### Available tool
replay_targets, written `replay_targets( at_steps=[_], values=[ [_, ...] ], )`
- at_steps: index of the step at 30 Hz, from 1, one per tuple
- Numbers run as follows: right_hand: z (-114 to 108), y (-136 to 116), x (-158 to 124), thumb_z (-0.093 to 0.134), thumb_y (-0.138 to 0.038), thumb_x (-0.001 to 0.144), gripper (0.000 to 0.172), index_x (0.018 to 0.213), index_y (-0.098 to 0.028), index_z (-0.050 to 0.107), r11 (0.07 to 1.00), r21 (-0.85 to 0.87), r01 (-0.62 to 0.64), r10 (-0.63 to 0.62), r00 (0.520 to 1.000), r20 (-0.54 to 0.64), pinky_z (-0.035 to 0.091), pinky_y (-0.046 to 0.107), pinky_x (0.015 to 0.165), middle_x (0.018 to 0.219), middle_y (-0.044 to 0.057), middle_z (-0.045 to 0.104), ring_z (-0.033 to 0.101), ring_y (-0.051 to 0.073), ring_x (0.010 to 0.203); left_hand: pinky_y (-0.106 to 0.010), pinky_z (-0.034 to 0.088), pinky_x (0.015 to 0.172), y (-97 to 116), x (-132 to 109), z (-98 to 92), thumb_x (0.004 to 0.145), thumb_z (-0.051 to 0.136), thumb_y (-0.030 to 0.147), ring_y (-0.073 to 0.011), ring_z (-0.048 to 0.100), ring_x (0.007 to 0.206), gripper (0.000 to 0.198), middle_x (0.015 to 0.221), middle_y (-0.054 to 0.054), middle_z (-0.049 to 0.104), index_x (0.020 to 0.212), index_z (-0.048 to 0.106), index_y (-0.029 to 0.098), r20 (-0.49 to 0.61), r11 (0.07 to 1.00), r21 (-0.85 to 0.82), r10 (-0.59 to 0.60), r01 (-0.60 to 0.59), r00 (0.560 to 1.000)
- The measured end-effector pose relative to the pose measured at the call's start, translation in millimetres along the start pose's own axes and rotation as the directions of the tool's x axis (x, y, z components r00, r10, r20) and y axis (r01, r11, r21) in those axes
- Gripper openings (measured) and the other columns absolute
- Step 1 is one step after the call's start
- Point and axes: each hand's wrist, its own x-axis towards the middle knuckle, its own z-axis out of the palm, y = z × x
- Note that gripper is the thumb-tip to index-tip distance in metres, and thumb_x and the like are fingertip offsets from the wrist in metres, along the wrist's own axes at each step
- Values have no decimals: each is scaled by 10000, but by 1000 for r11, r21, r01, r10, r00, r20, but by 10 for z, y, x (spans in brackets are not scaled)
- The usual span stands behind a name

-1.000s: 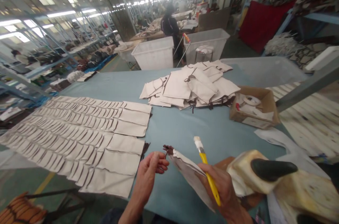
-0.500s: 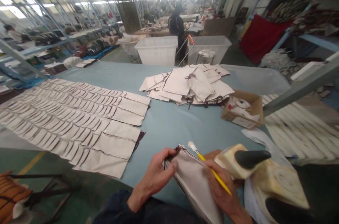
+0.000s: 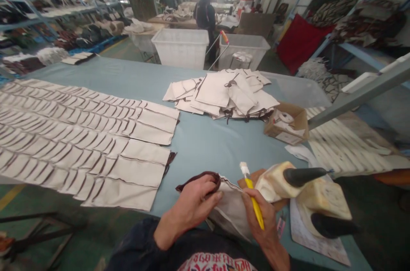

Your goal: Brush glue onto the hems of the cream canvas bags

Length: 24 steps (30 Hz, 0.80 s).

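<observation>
A beige fabric piece (image 3: 231, 209) with dark brown trim along its top is close to my body, at the near edge of the table. My left hand (image 3: 191, 203) is closed on its upper left part, fingers curled over the brown trim. My right hand (image 3: 264, 217) grips a yellow-handled brush (image 3: 255, 205) with pale bristles pointing up and away. The thumb side of that hand also touches the fabric's right edge. Just right of it stand two stained cream containers, the nearer container (image 3: 323, 209) and the farther container (image 3: 276, 182), each with a black cone-shaped part.
Overlapping rows of beige pieces (image 3: 128, 170) cover the table's left side. A loose pile of beige pieces (image 3: 213, 89) lies at the back, beside a cardboard box (image 3: 267, 130). White bins (image 3: 181, 47) and a standing person (image 3: 205, 15) are beyond. A metal post (image 3: 361, 91) slants in at right.
The brown trim now spreads out to the left under my left hand. My right hand with the brush has shifted slightly, its bristles farther right. The view has tipped downward.
</observation>
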Motion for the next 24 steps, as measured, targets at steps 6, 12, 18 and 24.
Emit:
replay_targets(
  at_steps=[6, 12, 18, 24],
  values=[
    [208, -39, -302, 572, -504, 1011, 345, 881, -219, 717, 996, -23, -85, 80, 979, -187, 592, 338, 644, 770, 66, 752, 716, 246, 678, -427, 526, 1066, 176, -87, -159, 911, 650, 209, -330, 570, 1403, 199, 1671, -122, 419, 713, 631, 214, 182, 999, -6, 46, -46, 982],
    [283, 139, -422, 599, -500, 990, 324, 878, -225, 730, 977, -22, -211, 202, 956, -214, 580, 353, 637, 804, 77, 759, 720, 269, 713, -401, 577, 890, 104, -8, -156, 971, 552, 238, -312, 737, 1051, 226, 1128, -143, 786, 828, 725, 218, 192, 976, 217, -26, -16, 981],
    [333, 163, -525, 541, -415, 1038, 277, 905, -228, 696, 988, 24, -152, 153, 980, -129, 583, 297, 651, 783, 35, 755, 724, 209, 678, -411, 528, 868, 47, -19, -14, 996, 540, 231, -291, 641, 1017, 214, 1068, -128, 739, 1042, 748, 209, 124, 872, 486, -2, -59, 992],
    [337, 112, -473, 588, -352, 1018, 183, 927, -215, 667, 1000, 4, 2, -2, 998, -63, 570, 292, 648, 781, 39, 734, 718, 201, 669, -442, 495, 828, 25, 27, 27, 1023, 482, 229, -283, 560, 917, 258, 993, -127, 664, 1103, 722, 176, 109, 805, 587, 22, -83, 994]
  ],
)
